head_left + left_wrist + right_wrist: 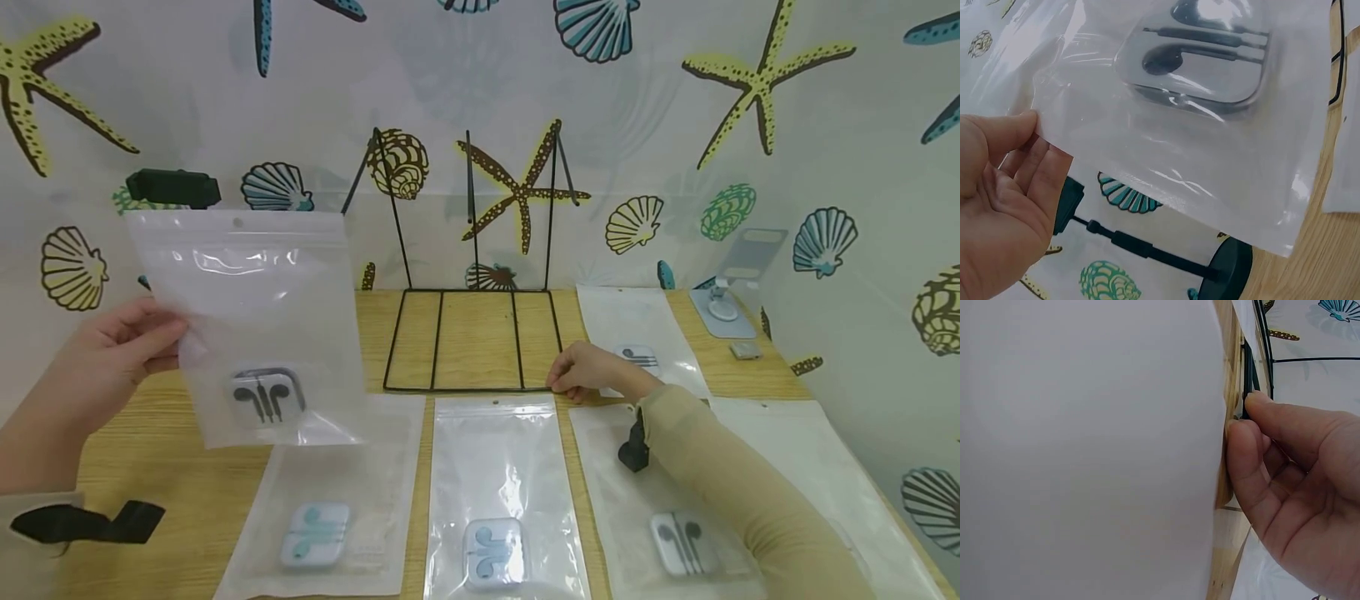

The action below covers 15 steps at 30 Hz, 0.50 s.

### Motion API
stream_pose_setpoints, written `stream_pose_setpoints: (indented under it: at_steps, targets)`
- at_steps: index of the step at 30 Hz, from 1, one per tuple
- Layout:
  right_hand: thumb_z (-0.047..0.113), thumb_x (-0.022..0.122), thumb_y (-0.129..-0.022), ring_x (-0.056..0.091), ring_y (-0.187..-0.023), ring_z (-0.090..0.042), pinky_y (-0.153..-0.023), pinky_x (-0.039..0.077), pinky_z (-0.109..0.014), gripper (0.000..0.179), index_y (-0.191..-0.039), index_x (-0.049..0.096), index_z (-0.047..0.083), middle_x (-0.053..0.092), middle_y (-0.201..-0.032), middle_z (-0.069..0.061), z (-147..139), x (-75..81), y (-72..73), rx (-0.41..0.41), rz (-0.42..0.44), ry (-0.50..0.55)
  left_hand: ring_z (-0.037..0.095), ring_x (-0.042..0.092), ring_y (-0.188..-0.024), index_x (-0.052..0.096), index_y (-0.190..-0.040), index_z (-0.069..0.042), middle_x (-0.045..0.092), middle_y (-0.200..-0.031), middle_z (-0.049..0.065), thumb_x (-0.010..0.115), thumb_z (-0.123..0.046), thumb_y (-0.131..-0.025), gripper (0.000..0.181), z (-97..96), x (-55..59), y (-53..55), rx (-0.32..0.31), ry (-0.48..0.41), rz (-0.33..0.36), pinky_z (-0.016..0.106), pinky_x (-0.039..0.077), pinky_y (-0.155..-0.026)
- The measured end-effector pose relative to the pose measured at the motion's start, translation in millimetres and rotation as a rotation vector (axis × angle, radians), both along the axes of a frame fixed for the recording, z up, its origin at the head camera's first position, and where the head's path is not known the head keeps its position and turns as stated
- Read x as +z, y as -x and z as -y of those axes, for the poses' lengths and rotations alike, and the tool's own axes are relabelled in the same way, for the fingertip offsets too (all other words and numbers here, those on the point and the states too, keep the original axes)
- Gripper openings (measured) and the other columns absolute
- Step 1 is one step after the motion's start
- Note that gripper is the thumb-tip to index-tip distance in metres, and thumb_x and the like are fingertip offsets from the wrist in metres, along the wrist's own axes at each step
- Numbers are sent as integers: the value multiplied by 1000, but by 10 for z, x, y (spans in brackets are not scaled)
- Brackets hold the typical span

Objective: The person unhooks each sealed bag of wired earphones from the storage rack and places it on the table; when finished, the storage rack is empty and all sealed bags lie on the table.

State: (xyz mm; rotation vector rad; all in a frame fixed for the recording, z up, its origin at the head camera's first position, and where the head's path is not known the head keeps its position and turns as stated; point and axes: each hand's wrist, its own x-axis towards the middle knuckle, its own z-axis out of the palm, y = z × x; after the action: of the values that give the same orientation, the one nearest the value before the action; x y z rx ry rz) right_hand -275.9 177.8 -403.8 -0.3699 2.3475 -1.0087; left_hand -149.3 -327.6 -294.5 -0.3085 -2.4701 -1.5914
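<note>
My left hand [123,358] pinches the left edge of a clear zip bag [247,333] between thumb and fingers, holding it up above the table. Inside the bag, near its bottom, is a white case of dark-wired earphones [266,396], seen closer in the left wrist view as an earphone case [1204,69]. My right hand [603,371] pinches the front right corner of a black wire rack [465,389] that stands on the table. Thumb and forefinger close round the dark wire [1248,375] in the right wrist view.
Bagged earphone cases lie in a front row: a left bag [382,467], a middle bag [487,458] and a right bag [607,492]. Another bag [615,312] lies behind the right arm. A phone stand [723,308] stands at back right, a dark green stand [1135,244] at left.
</note>
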Motion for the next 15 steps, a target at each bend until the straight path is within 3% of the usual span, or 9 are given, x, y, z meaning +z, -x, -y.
stream_pose_setpoints:
  at_steps: [7, 12, 15]
  targets:
    - [1, 63, -86, 53, -58, -14, -55, 53, -27, 8, -89, 69, -1, 59, -70, -6, 13, 3, 1, -2, -3, -2, 0, 62, -79, 62, -113, -16, 63, -98, -14, 51, -10, -94, 22, 555, -175, -16, -2, -193, 3, 14, 50, -63]
    - [1, 62, -86, 53, -58, -14, -55, 53, -27, 8, -89, 69, -1, 59, -71, -6, 11, 1, 8, -5, -3, -3, 1, 65, -75, 64, -108, -18, 66, -94, -15, 48, -4, -95, 25, 961, -322, 19, -37, -249, 23, 16, 51, -57]
    - [1, 62, -87, 53, -58, -13, -55, 53, -26, 7, -89, 69, 0, 59, -71, -6, 17, -2, 11, -7, 3, -6, 3, 65, -72, 65, -106, -22, 67, -90, -14, 52, -6, -94, 24, 1263, -478, 78, 4, -219, 72, 19, 52, -54]
